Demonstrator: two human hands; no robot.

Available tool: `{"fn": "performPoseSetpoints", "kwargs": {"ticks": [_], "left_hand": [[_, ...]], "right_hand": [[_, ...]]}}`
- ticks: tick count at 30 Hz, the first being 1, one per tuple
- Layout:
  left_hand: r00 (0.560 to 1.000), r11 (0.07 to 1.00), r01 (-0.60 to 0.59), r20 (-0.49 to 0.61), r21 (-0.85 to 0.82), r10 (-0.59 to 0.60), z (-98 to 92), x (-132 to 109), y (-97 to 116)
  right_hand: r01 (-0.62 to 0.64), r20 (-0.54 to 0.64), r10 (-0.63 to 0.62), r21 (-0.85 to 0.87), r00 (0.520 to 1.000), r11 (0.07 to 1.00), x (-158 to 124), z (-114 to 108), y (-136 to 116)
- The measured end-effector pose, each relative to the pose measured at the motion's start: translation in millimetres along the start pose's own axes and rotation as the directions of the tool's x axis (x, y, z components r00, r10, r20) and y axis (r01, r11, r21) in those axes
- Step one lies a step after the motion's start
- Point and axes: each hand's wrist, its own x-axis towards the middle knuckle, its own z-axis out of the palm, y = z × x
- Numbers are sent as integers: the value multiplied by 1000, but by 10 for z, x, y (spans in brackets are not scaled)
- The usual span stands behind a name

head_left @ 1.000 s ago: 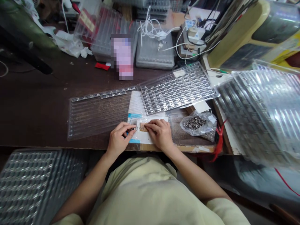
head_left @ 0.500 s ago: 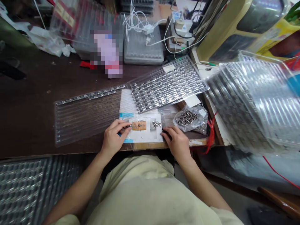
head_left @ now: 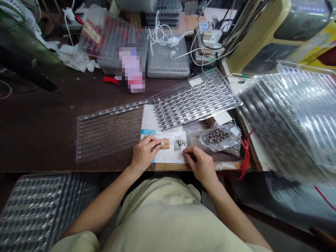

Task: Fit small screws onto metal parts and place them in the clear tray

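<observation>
My left hand (head_left: 144, 154) is closed in a pinch on a small shiny metal part (head_left: 162, 143). It holds the part at a tan block (head_left: 166, 144), whose left side the fingers cover. The block lies on a white sheet (head_left: 172, 156) near the table's front edge. To its right, a small heap of tiny metal pieces (head_left: 181, 142) rests on the sheet. Beside the sheet's right edge is my right hand (head_left: 201, 161), thumb and fingertips drawn together just below the heap. Whatever may be between those fingertips is too small to tell.
Behind the sheet lies a clear tray (head_left: 196, 99) filled with rows of metal parts. A mostly unfilled ribbed tray (head_left: 105, 138) is on the left. A plastic bag of small metal pieces (head_left: 216, 136) sits at right, before stacked trays (head_left: 286, 119). White cables (head_left: 162, 40) lie behind.
My left hand has moved from the tan block's left edge over its left part, with the small metal part in the pinch. My right fingers have drawn closer together. The view has shifted.
</observation>
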Motion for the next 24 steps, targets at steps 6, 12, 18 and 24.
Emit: {"fn": "performPoseSetpoints", "kwargs": {"ticks": [6,12,18,24], "left_hand": [[1000,999,-13,-4,42,13,20,10,21],[995,991,18,-95,-132,-31,-4,0,-15],[973,966,76,-195,-247,-126,-73,5,-42],[975,961,82,-179,-263,-132,-58,8,-39]], "right_hand": [[17,-7,-17,-30,1000,999,63,-13,-25],[54,-13,-54,-26,998,998,251,123,-126],[119,-5,-120,-95,993,988,492,453,-296],[175,-4,-177,-144,984,974,486,568,-308]]}}
